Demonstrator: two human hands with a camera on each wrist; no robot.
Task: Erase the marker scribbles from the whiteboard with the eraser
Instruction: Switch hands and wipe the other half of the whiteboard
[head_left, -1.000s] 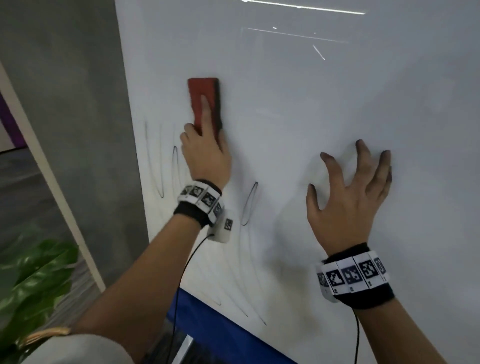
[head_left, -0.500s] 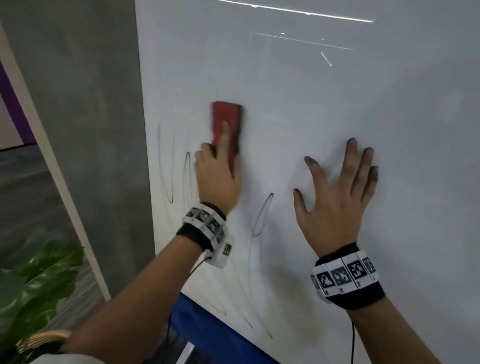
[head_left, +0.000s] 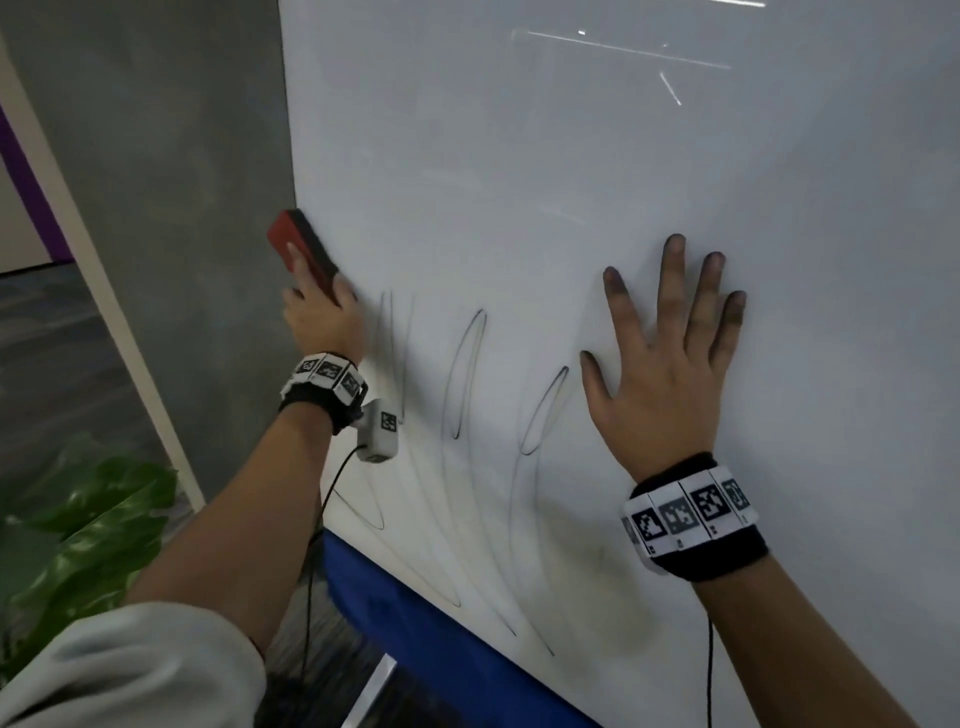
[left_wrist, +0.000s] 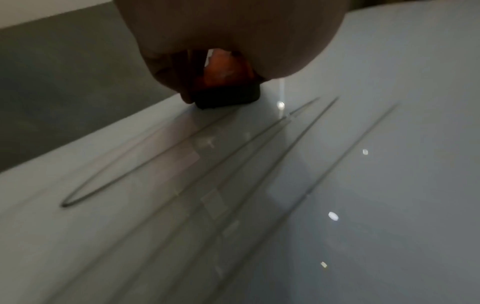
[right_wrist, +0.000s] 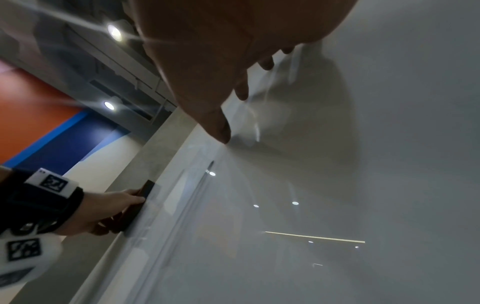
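A red-backed eraser (head_left: 298, 247) with a dark felt face lies against the whiteboard (head_left: 571, 182) at its left edge. My left hand (head_left: 319, 306) grips it, one finger laid along its back; in the left wrist view the eraser (left_wrist: 228, 96) shows under the palm, felt on the board. Thin black scribbles (head_left: 465, 379), long narrow loops, run below and to the right of the eraser; they also cross the left wrist view as scribbles (left_wrist: 182, 160). My right hand (head_left: 670, 343) lies flat on the board with fingers spread, right of the loops, fingertips (head_left: 675, 244) smudged dark.
A grey wall (head_left: 171, 156) borders the board on the left. Below the board runs a blue band (head_left: 441, 639). A green plant (head_left: 88, 530) stands low at the left. In the right wrist view my left hand (right_wrist: 109, 207) and eraser (right_wrist: 141, 197) show at the board's edge.
The left hand has moved the eraser left and down to the board's left edge and tilted it. The right hand stays flat on the board.
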